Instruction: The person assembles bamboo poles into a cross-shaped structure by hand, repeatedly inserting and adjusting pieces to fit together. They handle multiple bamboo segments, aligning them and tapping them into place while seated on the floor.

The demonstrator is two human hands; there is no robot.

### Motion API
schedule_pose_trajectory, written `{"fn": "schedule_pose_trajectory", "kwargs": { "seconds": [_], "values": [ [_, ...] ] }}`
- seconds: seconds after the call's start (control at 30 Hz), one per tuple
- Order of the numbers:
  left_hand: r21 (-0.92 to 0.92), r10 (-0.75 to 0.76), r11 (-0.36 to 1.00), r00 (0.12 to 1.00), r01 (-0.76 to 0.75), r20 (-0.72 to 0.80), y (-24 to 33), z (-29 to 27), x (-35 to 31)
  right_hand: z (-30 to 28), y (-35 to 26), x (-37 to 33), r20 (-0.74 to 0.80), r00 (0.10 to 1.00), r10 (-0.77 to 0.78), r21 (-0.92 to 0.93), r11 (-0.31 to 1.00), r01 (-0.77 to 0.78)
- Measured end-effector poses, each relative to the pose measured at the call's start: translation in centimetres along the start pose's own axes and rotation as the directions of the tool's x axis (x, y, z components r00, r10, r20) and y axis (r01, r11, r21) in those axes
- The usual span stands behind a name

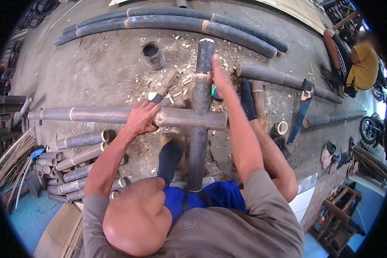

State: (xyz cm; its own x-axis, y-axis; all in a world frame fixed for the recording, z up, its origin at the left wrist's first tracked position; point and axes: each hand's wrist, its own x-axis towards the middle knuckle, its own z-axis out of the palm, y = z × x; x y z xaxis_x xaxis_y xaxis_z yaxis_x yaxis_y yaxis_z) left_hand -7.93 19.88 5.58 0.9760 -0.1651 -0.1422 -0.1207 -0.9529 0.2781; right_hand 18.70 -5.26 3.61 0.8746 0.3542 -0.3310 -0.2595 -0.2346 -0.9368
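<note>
Two dark bamboo poles meet in a cross in front of me. The crosswise pole reaches far to the left, and the lengthwise pole runs from between my legs to its pale cut end. My left hand grips the crosswise pole left of the joint, fingers curled over its top. Held flat with its fingers stretched, my right hand is beside the far part of the lengthwise pole; whether it touches is unclear. Just beyond my left hand lies a wooden-handled tool, its other end partly hidden. A green-edged round object shows beside my right forearm.
Wood chips surround a dark container. Long bamboo poles lie beyond, and another pole lies to the right near a handsaw. Cut bamboo pieces are stacked at left. A person in yellow sits at far right.
</note>
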Motion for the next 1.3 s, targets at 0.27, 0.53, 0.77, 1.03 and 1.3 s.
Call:
{"fn": "schedule_pose_trajectory", "kwargs": {
  "seconds": [0.27, 0.53, 0.77, 1.03, 1.3],
  "values": [
    [-0.012, -0.075, 0.997, 0.996, 0.075, 0.058, -0.8, 3.8, 1.5, -4.1, 6.0, -10.2, -0.322, 0.945, -0.057, -0.109, 0.994, 0.022],
    [-0.022, -0.132, 0.991, 0.984, 0.135, 0.116, -0.7, 4.4, 2.0, -2.4, 10.0, -23.4, -0.161, 0.978, 0.132, -0.314, 0.933, -0.178],
    [0.061, -0.258, 0.966, 0.96, 0.252, 0.113, 0.4, 4.3, 1.8, 1.2, 12.3, -27.5, 0.146, 0.938, 0.315, -0.537, 0.821, -0.193],
    [0.113, -0.305, 0.949, 0.947, 0.294, 0.099, 1.2, 4.3, 2.1, 0.7, 16.1, -27.2, 0.208, 0.959, 0.191, -0.278, 0.952, -0.13],
    [0.08, -0.303, 0.951, 0.952, 0.298, 0.055, 0.7, 5.0, 1.5, 0.7, 14.1, -27.6, 0.242, 0.958, 0.153, -0.21, 0.972, -0.102]
  ]
}}
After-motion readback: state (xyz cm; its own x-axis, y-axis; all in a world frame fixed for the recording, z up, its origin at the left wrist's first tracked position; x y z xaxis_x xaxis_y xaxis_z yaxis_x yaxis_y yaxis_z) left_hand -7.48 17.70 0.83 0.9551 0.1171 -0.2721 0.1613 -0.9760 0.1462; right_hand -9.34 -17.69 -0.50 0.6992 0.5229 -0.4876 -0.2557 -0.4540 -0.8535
